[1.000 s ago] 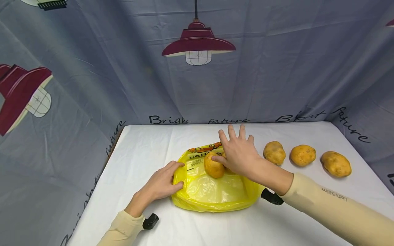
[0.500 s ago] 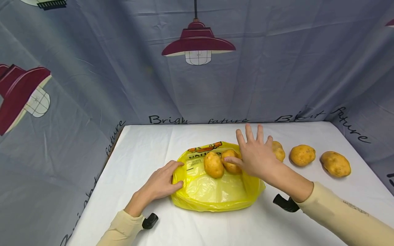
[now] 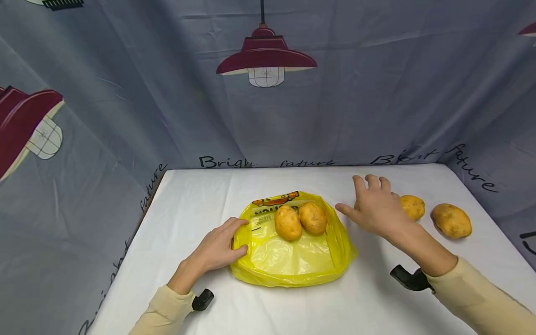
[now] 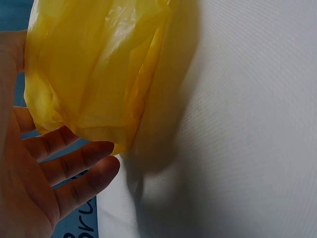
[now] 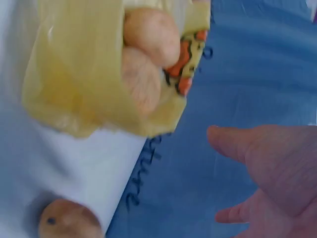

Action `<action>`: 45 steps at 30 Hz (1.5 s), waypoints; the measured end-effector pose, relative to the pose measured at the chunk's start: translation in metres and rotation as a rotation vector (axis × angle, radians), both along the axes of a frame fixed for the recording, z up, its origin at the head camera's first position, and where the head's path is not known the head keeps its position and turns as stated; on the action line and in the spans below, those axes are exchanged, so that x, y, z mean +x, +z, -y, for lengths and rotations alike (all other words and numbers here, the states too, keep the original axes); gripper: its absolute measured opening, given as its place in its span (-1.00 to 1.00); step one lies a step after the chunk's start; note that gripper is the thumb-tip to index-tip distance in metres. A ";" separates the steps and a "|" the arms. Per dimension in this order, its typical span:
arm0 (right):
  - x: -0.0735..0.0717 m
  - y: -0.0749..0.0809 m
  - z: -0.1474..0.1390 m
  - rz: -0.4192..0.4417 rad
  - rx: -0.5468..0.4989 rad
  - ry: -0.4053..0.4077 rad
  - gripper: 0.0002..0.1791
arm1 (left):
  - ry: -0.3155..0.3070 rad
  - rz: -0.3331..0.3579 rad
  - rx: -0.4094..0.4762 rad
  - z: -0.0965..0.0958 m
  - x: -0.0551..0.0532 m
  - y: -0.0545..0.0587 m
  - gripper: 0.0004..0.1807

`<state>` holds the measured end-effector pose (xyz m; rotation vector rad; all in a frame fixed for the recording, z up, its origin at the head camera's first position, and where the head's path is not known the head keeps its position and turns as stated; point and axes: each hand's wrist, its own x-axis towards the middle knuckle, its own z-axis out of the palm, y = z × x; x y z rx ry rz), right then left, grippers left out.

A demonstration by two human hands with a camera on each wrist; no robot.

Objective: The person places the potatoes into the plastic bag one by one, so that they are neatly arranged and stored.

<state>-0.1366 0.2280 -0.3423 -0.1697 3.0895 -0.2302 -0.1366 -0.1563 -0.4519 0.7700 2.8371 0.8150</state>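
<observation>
A yellow plastic bag [image 3: 293, 280] lies with its mouth spread open on the white table. Inside it two potatoes sit side by side, a left one [image 3: 288, 223] and a right one [image 3: 312, 218]. My left hand [image 3: 215, 246] holds the bag's left rim; in the left wrist view, its thumb and fingers are spread around the yellow film. To the right of the bag, my right hand [image 3: 378, 207] hovers with fingers spread and nothing in them. It covers one loose potato in the head view. Another potato [image 3: 412, 207] shows just beyond its wrist.
Farther right lies one more potato [image 3: 451, 220]. A white cloth covers the table [image 3: 318, 309]. Behind and beside it hangs a grey-blue curtain [image 3: 188, 107] printed with lamps and lettering. Each wrist carries a black camera mount, such as the left one [image 3: 203, 300].
My right hand has drawn away from the potatoes in the bag and moved right, past the bag's edge, over the loose potatoes. The left hand stays at the rim.
</observation>
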 end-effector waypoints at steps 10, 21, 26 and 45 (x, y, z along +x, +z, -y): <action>-0.001 -0.015 -0.053 0.074 -0.050 -0.167 0.07 | 0.013 0.001 0.014 0.001 0.001 0.000 -0.35; -0.001 -0.030 -0.121 0.154 -0.154 -0.292 0.08 | 0.010 -0.007 0.010 0.004 0.001 -0.001 -0.36; -0.003 -0.031 -0.139 0.167 -0.168 -0.349 0.06 | 0.005 -0.016 0.013 0.004 -0.002 0.000 -0.36; -0.018 -0.061 -0.216 0.188 -0.219 -0.414 0.04 | -0.006 -0.007 0.006 -0.001 -0.003 -0.002 -0.36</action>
